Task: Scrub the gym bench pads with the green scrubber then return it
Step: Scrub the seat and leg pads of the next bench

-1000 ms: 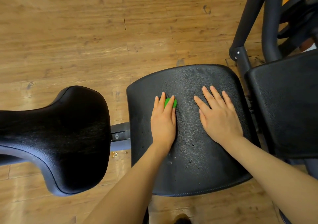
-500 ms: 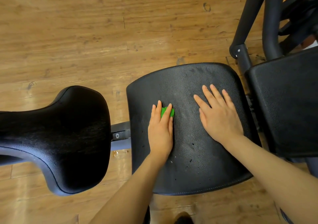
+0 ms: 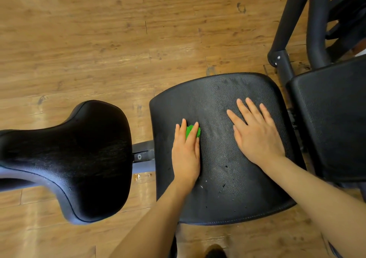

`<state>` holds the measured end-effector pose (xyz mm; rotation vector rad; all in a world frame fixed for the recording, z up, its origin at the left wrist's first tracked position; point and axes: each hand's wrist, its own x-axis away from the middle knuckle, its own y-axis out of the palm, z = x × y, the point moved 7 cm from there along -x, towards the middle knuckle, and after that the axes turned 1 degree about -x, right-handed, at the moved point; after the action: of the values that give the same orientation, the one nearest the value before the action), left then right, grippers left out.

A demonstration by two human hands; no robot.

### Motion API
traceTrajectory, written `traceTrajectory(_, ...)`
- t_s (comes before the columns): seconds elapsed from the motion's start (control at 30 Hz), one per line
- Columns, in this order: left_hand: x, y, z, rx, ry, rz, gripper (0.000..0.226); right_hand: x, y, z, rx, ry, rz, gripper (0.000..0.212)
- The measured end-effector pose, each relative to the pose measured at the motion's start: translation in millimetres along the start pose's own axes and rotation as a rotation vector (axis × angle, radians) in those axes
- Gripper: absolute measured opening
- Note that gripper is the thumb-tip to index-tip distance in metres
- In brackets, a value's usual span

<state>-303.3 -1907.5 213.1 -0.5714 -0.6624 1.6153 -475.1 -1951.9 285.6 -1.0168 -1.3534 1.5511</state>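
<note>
Floor: we looked down on a wood-plank floor (image 3: 79, 40) with three black pads above it and black frame tubes (image 3: 285, 20) at the upper right.
Middle pad: the squarish middle pad (image 3: 213, 91) carried both our hands; pale flecks and small pits showed on its near half.
Left hand: our left hand (image 3: 186, 152) lay flat with straight fingers, pressing the green scrubber (image 3: 192, 131) onto the pad's left part; only a patch of green showed between the fingertips.
Right hand: our right hand (image 3: 257, 137) rested spread and flat on the pad's right part, holding nothing, well apart from the scrubber.
Key relation: the scrubber sat under the left hand's fingertips, so we judged that hand would make the next stroke, with unscrubbed pad ahead of it and toward the near edge.
Other pads: the saddle-shaped pad (image 3: 79, 154) on the left and the right pad (image 3: 332, 119) lay untouched by either hand.
</note>
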Motion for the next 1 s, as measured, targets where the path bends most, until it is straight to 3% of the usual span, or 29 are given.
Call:
traceTrajectory(0.23, 21.5, -1.6, -3.9, 0.012, -0.023, -0.004, 0.047, -0.7, 0.7, -0.3, 0.006, 0.003, -0.003, 0.051)
traceTrajectory(0.6, -42.7, -9.0, -16.6, 0.019, -0.039, -0.002, 0.040, -0.4, 0.3, -0.6, 0.019, -0.006, -0.010, 0.051)
traceTrajectory(1.0, 29.0, -9.5, -20.2, 0.037, -0.126, 0.027, 0.041, -0.2, 2.7, -0.8, 0.032, -0.007, -0.029, 0.051)
